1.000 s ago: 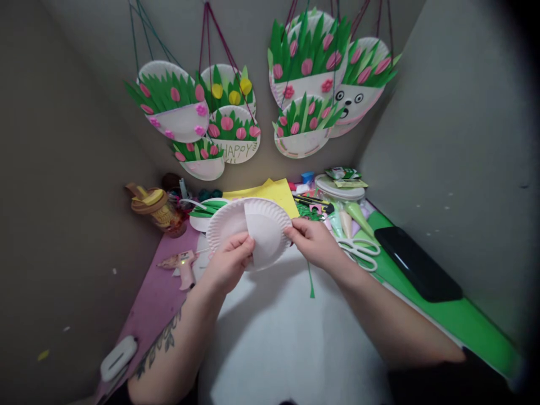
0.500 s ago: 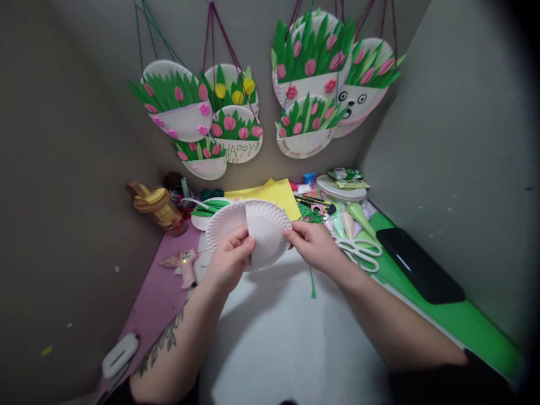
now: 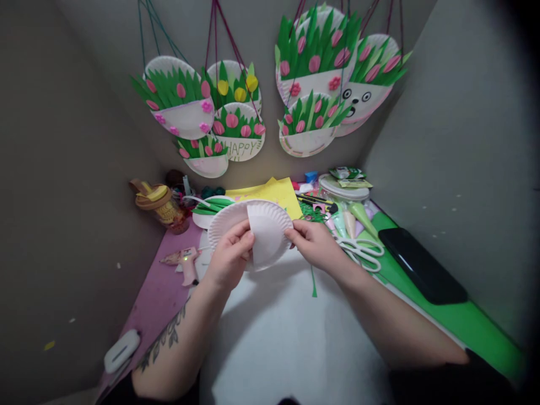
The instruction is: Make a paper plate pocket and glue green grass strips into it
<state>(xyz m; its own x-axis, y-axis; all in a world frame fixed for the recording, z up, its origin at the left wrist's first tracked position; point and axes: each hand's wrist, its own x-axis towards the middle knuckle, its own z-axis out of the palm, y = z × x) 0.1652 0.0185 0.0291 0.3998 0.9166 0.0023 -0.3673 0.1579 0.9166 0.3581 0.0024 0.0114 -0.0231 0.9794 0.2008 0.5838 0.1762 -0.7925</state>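
We hold a whole paper plate [image 3: 230, 222] with a half plate [image 3: 266, 233] laid over its right side, both lifted just above the white surface [image 3: 291, 337]. Since a second ago little has changed: the pair has risen slightly and the half sits a touch squarer on the rim, so we judge the alignment nearly settled. Our left hand [image 3: 230, 256] is clamped on the half's straight edge; our right hand [image 3: 314, 244] pinches the right rim. Scissors [image 3: 360, 250] lie just right of that grip.
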